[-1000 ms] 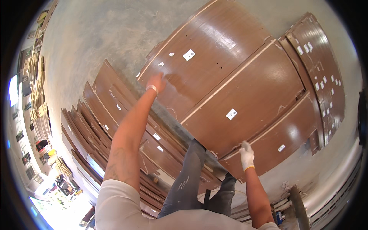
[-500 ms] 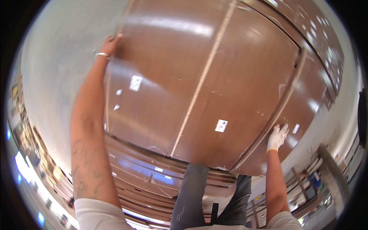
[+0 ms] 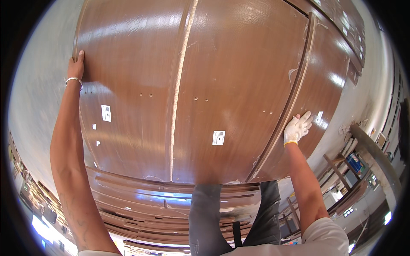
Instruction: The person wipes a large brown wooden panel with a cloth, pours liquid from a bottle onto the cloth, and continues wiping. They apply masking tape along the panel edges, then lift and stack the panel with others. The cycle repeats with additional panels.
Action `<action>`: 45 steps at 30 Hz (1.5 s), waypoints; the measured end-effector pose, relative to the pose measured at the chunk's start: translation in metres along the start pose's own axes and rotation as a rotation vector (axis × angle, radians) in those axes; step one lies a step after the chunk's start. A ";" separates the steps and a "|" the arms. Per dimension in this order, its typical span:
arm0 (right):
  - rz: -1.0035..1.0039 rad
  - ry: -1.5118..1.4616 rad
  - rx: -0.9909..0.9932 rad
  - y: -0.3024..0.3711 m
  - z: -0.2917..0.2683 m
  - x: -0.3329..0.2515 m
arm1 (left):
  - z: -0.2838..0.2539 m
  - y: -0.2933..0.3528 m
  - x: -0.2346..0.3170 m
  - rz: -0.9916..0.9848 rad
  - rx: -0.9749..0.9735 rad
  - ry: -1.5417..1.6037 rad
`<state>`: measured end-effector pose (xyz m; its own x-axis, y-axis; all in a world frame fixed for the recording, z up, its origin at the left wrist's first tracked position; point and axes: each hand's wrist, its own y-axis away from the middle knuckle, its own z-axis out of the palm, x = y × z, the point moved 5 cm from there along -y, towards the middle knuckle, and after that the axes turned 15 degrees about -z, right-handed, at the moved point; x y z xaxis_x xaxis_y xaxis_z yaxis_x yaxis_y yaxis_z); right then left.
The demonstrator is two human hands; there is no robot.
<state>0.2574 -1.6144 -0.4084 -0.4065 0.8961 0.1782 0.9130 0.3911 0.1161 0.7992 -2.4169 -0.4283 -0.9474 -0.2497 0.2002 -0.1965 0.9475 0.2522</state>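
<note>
Bare, with a bracelet at the wrist, my left hand grips the left edge of a brown wood panel; its thumb lies on the glossy face. The fingers behind the edge are partly hidden. A second brown panel lies beside it, past a pale raw edge strip. My right hand, in a white knit glove, rests open on the narrower right panel, fingers spread, close to that panel's raised left edge. White labels and small drilled holes mark the panels.
Below the panels, stacked brown boards surround my legs. More labelled boards lie at the far right. A thick curved grey bar and a wooden rack stand at the lower right. Grey floor borders the left side.
The view has shifted and turned, so the panels appear farther left and more upright. My left hand stays at the panel's left edge. The gloved right hand remains spread on the right panel.
</note>
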 end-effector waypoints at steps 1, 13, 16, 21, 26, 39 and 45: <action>0.000 0.004 0.010 0.000 -0.002 -0.002 | 0.001 0.008 0.000 0.006 0.025 -0.003; -0.011 0.040 0.024 0.001 -0.017 -0.018 | -0.008 0.106 -0.118 0.093 -0.068 0.122; -0.022 0.076 0.038 0.000 -0.020 -0.020 | -0.017 0.203 -0.193 0.060 0.067 -0.087; -0.007 0.018 -0.021 -0.002 -0.015 -0.018 | -0.011 0.457 -0.302 -0.624 0.081 -0.257; -0.116 -0.119 -0.103 0.003 -0.017 0.002 | 0.081 0.687 -0.276 -1.391 -0.483 0.771; -0.293 -0.162 -0.599 0.068 -0.037 0.152 | 0.142 0.726 -0.195 -1.312 -0.566 0.799; -0.268 -0.200 -0.505 0.062 -0.040 0.168 | 0.140 0.719 -0.202 -1.289 -0.580 0.745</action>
<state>0.2447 -1.4479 -0.3318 -0.5613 0.8212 -0.1026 0.6305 0.5046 0.5897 0.8138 -1.6568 -0.4203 0.1312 -0.9890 -0.0687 -0.4490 -0.1211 0.8853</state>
